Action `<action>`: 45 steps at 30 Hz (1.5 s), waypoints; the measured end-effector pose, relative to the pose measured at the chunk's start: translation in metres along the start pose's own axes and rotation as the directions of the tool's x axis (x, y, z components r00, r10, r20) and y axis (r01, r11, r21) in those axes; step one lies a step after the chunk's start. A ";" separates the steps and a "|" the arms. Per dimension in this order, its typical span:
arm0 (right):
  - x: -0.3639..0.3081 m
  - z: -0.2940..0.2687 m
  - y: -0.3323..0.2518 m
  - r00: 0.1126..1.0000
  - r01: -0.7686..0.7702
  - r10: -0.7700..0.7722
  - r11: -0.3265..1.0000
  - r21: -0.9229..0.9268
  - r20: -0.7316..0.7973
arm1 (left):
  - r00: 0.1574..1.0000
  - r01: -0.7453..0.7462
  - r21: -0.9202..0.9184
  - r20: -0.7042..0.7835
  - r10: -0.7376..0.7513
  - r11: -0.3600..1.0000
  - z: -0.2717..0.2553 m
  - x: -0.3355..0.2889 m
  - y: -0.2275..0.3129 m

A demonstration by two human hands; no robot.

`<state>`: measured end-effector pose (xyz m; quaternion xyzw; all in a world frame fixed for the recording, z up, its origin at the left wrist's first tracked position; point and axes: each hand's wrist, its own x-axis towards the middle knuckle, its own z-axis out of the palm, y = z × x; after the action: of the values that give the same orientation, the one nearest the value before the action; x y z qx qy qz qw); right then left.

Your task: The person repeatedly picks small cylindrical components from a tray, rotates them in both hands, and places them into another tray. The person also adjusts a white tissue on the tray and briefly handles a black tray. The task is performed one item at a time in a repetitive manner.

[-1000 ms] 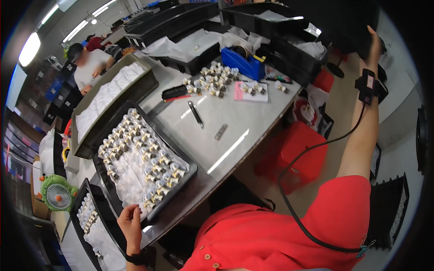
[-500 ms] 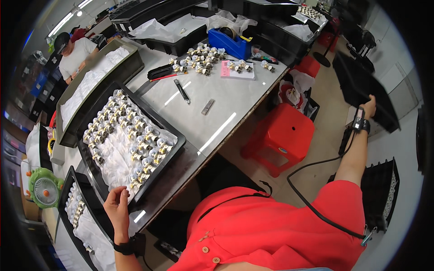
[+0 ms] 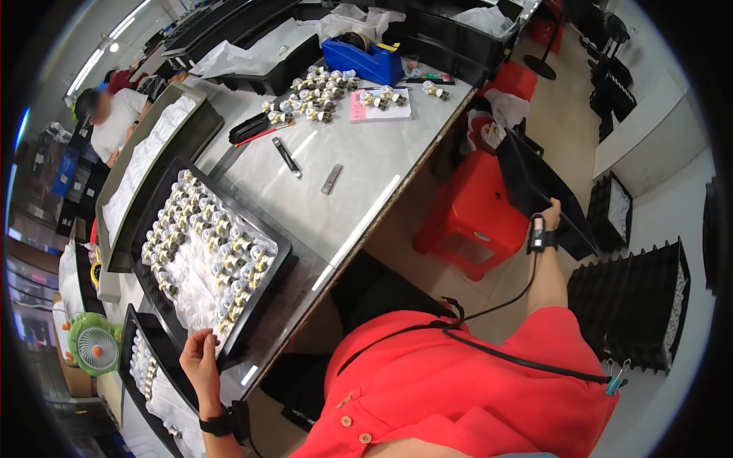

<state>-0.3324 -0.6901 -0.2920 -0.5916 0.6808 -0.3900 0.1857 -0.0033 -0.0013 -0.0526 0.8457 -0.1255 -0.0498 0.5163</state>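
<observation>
On the right, my right hand (image 3: 551, 216) grips the edge of a black plastic tray (image 3: 544, 187), held tilted above the floor beside the red stool. My left hand (image 3: 200, 368) is raised at the near corner of a larger black tray (image 3: 281, 256) on the table. Its fingers are loosely bent with the thumb a little apart, and nothing shows in them; whether it touches that tray I cannot tell. Rows of small white-and-yellow parts with metal ends (image 3: 200, 208) stand on white lining inside the larger tray, around a bare patch of lining.
On the table lie more loose parts (image 3: 317, 93), a box cutter (image 3: 287, 157), a small metal piece (image 3: 331, 179) and a blue tape dispenser (image 3: 363, 61). A red stool (image 3: 466, 214) and stacked black trays (image 3: 630, 305) stand at the right. A green fan (image 3: 95, 343) and another person (image 3: 114, 122) are at the left.
My right hand has brought the black tray inward and lower, from the far right to beside the red stool. My left hand stays near the larger tray's corner. The view has shifted slightly.
</observation>
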 end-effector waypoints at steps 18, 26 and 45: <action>-0.187 0.097 -0.053 0.399 -0.917 0.603 0.275 0.289 0.691 | 0.998 -0.041 0.066 -0.044 0.044 0.997 0.006 -0.004 0.003; -0.190 0.129 -0.066 0.287 -0.948 0.482 0.268 0.172 0.828 | 0.998 -0.035 0.075 -0.050 0.039 0.997 0.006 -0.003 0.002; -0.096 0.031 -0.061 0.236 0.557 -0.204 0.829 0.040 0.950 | 0.999 -0.029 0.102 -0.036 0.033 0.994 0.007 -0.002 0.005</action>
<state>-0.2476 -0.6080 -0.2860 -0.8739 0.3341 0.0949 0.3402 -0.0077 -0.0092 -0.0518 0.8695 -0.1310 -0.0193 0.4758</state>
